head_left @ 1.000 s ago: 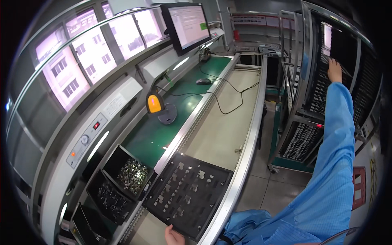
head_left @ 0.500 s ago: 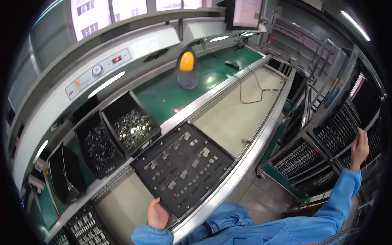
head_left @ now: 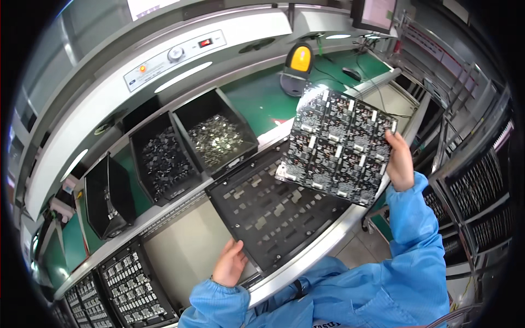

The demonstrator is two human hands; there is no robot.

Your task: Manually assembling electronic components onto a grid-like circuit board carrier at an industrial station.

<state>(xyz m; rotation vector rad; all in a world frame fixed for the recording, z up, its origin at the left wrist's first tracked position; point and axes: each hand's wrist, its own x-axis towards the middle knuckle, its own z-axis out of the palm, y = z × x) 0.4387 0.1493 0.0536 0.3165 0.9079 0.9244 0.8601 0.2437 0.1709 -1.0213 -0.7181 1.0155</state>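
Note:
My right hand (head_left: 401, 161) grips a populated circuit board panel (head_left: 338, 145) by its right edge. The panel is tilted, divided into several repeated sections with white connectors, and hangs above the far right part of a black carrier tray (head_left: 257, 208). Recessed pockets and pale cut-outs mark the tray's face; the panel hides its far right part. On the tray's near left edge lies my left hand (head_left: 229, 263), its thumb and fingers closed against the rim.
Behind the rail stand black bins with silver metal parts (head_left: 216, 139) and dark parts (head_left: 164, 158), plus a narrower bin (head_left: 112, 199). A yellow-grey scanner (head_left: 298, 68) is on the green bench. Filled black trays (head_left: 134, 284) sit at lower left; a board rack (head_left: 476, 180) stands right.
My right hand has come from the rack on the right to above the carrier tray, now with a circuit board panel. My left hand stays at the tray's edge; the whole view has shifted.

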